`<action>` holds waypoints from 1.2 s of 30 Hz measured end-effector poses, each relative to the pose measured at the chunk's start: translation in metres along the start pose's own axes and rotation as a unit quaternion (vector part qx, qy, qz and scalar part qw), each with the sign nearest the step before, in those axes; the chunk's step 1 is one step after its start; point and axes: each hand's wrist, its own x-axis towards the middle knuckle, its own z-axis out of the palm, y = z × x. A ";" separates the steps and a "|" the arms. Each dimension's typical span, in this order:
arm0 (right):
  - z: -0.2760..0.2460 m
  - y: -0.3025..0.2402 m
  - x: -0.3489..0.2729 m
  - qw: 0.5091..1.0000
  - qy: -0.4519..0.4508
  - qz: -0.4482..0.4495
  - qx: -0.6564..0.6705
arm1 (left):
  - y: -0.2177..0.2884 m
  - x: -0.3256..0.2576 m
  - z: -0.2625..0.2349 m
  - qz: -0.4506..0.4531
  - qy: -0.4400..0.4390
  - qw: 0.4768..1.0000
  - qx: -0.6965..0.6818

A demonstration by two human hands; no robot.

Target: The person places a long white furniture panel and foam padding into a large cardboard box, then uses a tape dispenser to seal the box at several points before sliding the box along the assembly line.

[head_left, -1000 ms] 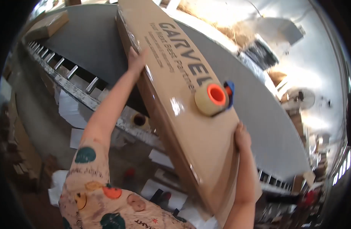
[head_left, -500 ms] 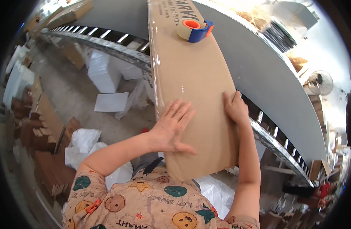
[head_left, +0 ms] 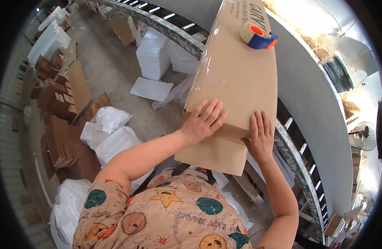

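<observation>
A long brown cardboard box (head_left: pixel 236 79) stretches away from me, with shiny clear tape along its left edge. At its near end a cardboard flap (head_left: pixel 211 154) sticks out toward my body. My left hand (head_left: pixel 202 122) lies on the near left part of the top, fingers extended and slightly apart. Over the near right corner rests my right hand (head_left: pixel 260 135), its fingers flat on the top and its thumb by the front edge. A blue and orange tape dispenser (head_left: pixel 259 39) with a roll of tape sits on the far part of the box top.
Behind the box, a roller conveyor (head_left: pixel 301 155) runs beside a grey curved surface (head_left: pixel 315 99). White foam sheets (head_left: pixel 153 54) are stacked on the floor at left. Brown cardboard stacks (head_left: pixel 60 141) and white plastic bags (head_left: pixel 110 124) lie nearer. A fan (head_left: pixel 365 135) stands at right.
My right hand has moved from the box's right side onto its near top corner. A flap now shows at the near end. The view has turned, so the box appears farther right.
</observation>
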 end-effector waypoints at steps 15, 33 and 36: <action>0.004 -0.031 0.022 0.998 0.023 0.065 -0.013 | -0.029 -0.013 -0.022 -0.049 -0.025 0.998 -0.020; 0.045 -0.016 0.098 0.965 0.128 0.149 0.173 | -0.121 0.066 0.102 -0.055 0.019 0.995 0.080; 0.091 -0.075 0.007 0.614 -0.239 0.383 0.647 | -0.113 0.072 0.101 -0.065 0.055 0.995 0.048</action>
